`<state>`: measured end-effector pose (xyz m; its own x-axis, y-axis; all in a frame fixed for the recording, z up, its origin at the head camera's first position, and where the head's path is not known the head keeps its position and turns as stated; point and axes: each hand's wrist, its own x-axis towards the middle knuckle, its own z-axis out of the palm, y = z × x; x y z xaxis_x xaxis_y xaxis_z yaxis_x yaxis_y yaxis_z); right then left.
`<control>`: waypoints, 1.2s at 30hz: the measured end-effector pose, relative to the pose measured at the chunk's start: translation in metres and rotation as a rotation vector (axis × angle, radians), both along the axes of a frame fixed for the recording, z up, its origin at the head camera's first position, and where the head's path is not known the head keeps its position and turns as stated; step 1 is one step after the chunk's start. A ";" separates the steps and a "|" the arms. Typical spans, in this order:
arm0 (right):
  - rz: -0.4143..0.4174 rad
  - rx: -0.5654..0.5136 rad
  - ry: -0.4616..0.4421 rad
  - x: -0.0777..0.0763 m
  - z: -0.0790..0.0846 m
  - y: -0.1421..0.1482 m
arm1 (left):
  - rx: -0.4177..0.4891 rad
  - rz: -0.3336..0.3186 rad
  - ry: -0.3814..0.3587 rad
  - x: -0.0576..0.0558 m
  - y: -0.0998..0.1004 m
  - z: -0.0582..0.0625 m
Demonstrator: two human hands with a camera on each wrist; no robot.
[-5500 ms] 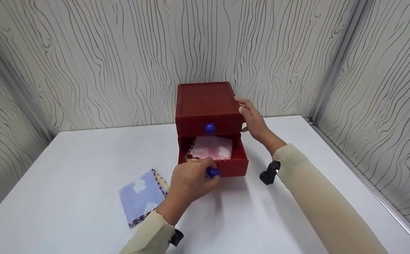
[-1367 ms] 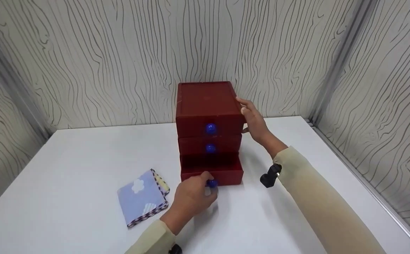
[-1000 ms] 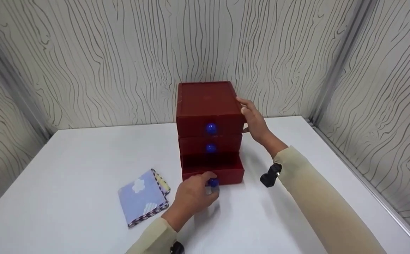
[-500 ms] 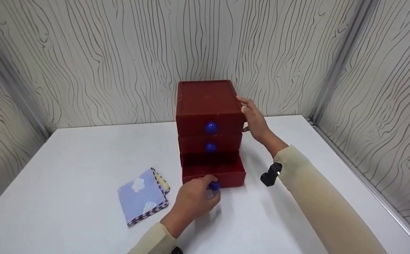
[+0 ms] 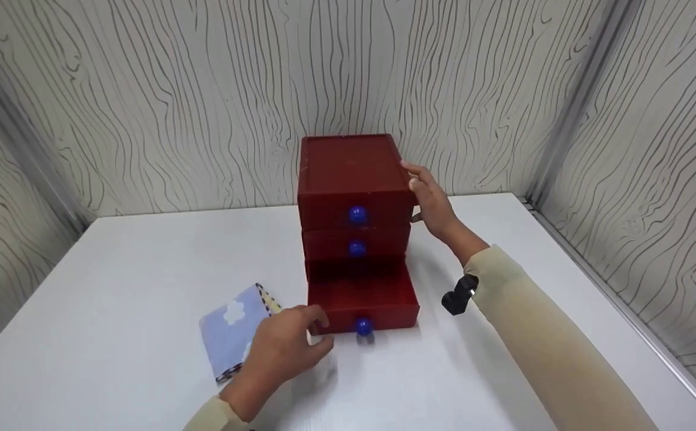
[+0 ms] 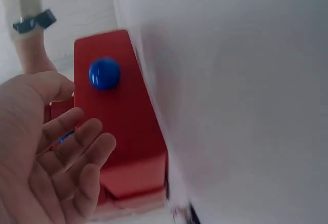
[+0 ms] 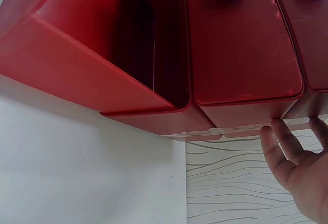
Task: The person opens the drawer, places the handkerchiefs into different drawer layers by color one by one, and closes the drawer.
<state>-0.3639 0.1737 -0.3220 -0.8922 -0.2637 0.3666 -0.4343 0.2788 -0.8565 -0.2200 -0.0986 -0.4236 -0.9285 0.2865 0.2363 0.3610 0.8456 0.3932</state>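
A dark red cabinet [image 5: 351,164] of three stacked drawers stands on the table. Its bottom drawer [image 5: 390,317] is pulled out, and bare red floor shows inside. My left hand [image 5: 285,347] is off that drawer's blue knob [image 5: 363,326], at the drawer's front left corner, fingers loosely bent and holding nothing. The left wrist view shows its palm and fingers [image 6: 84,142] apart from the knob. Partly behind this hand lies a folded light blue cloth [image 5: 225,335] with white clouds and a braided edge. My right hand [image 5: 435,206] rests with extended fingers against the cabinet's right side.
The upper two drawers, with blue knobs [image 5: 357,215], are closed. The white table [image 5: 144,257] reaches back to a wall [image 5: 204,108] with a wood-grain pattern. A metal post [image 5: 581,90] marks the right corner.
Earlier the middle drawer was out with a pink cloth in it; it is closed now. The bottom drawer has slid further out, and my left hand has let go of its knob, moving left.
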 end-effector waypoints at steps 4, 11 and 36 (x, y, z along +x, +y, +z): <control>-0.002 0.000 -0.006 -0.001 0.000 0.001 | -0.038 0.097 0.046 -0.002 -0.028 -0.001; -0.012 -0.001 -0.006 -0.002 0.000 0.000 | -0.151 0.222 -0.009 -0.010 -0.059 -0.006; -0.028 -0.009 0.005 -0.028 -0.023 0.008 | -0.157 0.215 -0.072 -0.023 -0.068 0.011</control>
<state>-0.3922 0.1814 -0.3454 -0.8974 -0.2349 0.3734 -0.4307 0.2835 -0.8568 -0.2430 -0.1667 -0.4126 -0.9847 0.1088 0.1362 0.1425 0.9524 0.2694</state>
